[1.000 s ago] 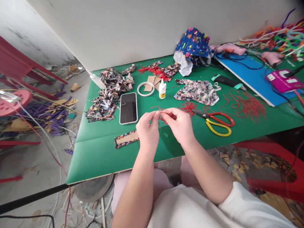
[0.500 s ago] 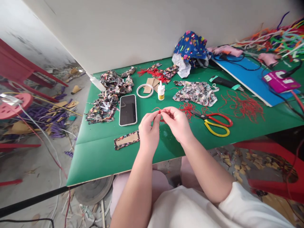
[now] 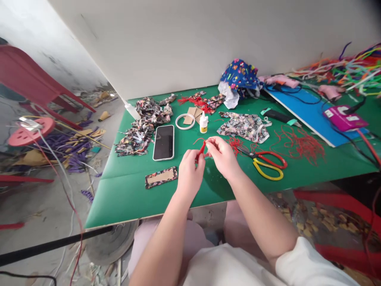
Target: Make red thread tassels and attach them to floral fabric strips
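Note:
Over the green table, my left hand point(image 3: 189, 170) is closed around the lower part of a small red thread tassel point(image 3: 202, 149). The thumb and fingertips of my right hand point(image 3: 222, 154) pinch at its upper end, where a loose strand curls off to the left. Below and left of my hands lies a floral fabric strip with a cardboard piece point(image 3: 161, 177). Scissors point(image 3: 268, 164) with one red and one yellow handle rest right of my hands, beside a heap of red threads point(image 3: 235, 145). Just beyond my fingers stands a small glue bottle point(image 3: 203, 123).
A phone point(image 3: 164, 143), a white ring point(image 3: 185, 122) and crumpled floral cloth point(image 3: 153, 112) lie to the left. Floral cloth point(image 3: 244, 126), a black-and-teal cutter point(image 3: 279, 117), loose red threads point(image 3: 300, 143), a blue board point(image 3: 306, 111) and a magenta power block point(image 3: 345, 118) occupy the right.
My left hand has slid down from the fingertip-to-fingertip pinch, and more of the red tassel now shows between my hands. The camera view has tilted up slightly.

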Tool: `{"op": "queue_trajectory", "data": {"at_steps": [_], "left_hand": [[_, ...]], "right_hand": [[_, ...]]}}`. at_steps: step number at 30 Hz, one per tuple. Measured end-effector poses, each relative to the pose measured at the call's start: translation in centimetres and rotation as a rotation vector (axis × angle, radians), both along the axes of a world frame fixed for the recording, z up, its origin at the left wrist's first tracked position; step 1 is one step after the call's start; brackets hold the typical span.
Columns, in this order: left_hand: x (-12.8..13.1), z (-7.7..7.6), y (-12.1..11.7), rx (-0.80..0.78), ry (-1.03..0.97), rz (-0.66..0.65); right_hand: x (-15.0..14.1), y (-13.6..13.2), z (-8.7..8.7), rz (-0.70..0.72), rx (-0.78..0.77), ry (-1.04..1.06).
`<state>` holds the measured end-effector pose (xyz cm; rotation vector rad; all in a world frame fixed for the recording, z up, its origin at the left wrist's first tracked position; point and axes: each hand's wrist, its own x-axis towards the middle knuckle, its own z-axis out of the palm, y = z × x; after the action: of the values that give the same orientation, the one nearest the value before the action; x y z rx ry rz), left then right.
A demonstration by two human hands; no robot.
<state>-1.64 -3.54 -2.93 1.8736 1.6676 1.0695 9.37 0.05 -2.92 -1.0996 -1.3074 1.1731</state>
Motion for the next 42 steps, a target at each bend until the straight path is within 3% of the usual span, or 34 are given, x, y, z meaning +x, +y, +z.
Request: {"op": "queue_trajectory", "data": {"at_steps": [3, 6, 9, 12, 15, 18, 22, 25, 28, 34, 37, 42], "left_hand": [[-0.4, 0.1, -0.7, 0.018, 0.121, -0.037], [-2.5, 0.1, -0.7, 0.097, 0.251, -0.047], [-5.7, 0.1, 1.0, 0.128, 0.337, 0.176], [-7.9, 0.4, 4.3, -0.045, 0.491, 0.377], [-7.9, 0.5, 7.7, -0.275, 0.632, 0.48], [-6.8, 0.1, 9.8, -0.329, 0.664, 0.529], [-6.1, -0.2, 10.5, -0.352, 0.679, 0.592], [-6.4, -0.2, 9.3, -0.376, 0.668, 0.607], [-7.1, -0.4, 6.2, -0.381, 0.66, 0.594], [-8.5, -1.6, -0.7, -0.238, 0.658, 0.405], [-8.9, -1.6, -1.6, -0.235, 0.634, 0.31], [-9.2, -1.3, -1.7, -0.26, 0.627, 0.261]], "right_hand": [[0.6, 0.9, 1.0, 0.052, 0.019, 0.033], [1.0, 2.5, 1.6, 0.147, 0.029, 0.035], [1.3, 4.1, 1.2, 0.249, 0.041, -0.023], [1.3, 4.9, 0.4, 0.31, 0.076, -0.091], [1.2, 4.7, -0.2, 0.348, 0.114, -0.127], [1.1, 4.3, -0.3, 0.364, 0.117, -0.132], [1.3, 4.3, -0.1, 0.403, 0.11, -0.108], [1.6, 4.8, 0.0, 0.368, 0.108, -0.088], [1.7, 5.2, 0.0, 0.356, 0.102, -0.077], [1.4, 5.4, -0.2, 0.36, 0.108, -0.079], [1.5, 5.4, -0.4, 0.356, 0.103, -0.099], [1.7, 5.5, -0.6, 0.349, 0.105, -0.122]]}}
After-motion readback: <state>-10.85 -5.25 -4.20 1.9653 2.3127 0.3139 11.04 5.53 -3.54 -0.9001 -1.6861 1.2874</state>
